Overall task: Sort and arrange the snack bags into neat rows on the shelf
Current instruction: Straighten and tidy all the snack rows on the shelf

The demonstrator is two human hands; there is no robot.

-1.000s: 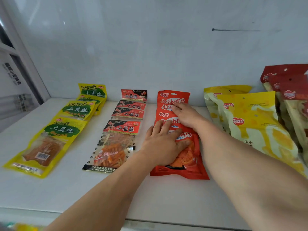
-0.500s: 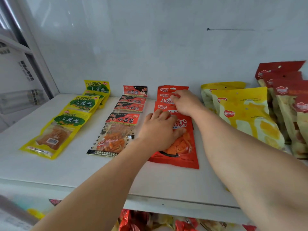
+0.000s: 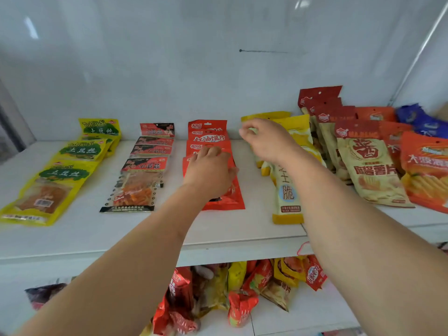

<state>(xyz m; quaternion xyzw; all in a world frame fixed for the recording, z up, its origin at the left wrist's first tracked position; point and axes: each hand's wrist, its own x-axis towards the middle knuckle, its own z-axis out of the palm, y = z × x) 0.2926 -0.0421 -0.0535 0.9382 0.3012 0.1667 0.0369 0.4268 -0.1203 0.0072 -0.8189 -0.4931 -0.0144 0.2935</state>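
Note:
Snack bags lie in overlapping rows on the white shelf (image 3: 80, 236). At the left runs a row of yellow-green bags (image 3: 65, 170), then a row of red-black bags (image 3: 145, 163), then a row of red bags (image 3: 208, 134). My left hand (image 3: 209, 173) rests flat on the front red bag, fingers straight. My right hand (image 3: 266, 139) hovers to the right of the red row, in front of the yellow bags (image 3: 293, 132), fingers loosely curled and holding nothing.
Beige-and-red chip bags (image 3: 368, 166), orange bags (image 3: 426, 170) and blue bags (image 3: 421, 120) crowd the shelf's right end. The lower shelf holds a loose heap of mixed snack bags (image 3: 242, 294). A white back wall (image 3: 218, 69) closes the shelf.
My right hand has lifted off the back red bags and moved right toward the yellow bags. My left hand stays on the front red bag. The view has pulled back and down.

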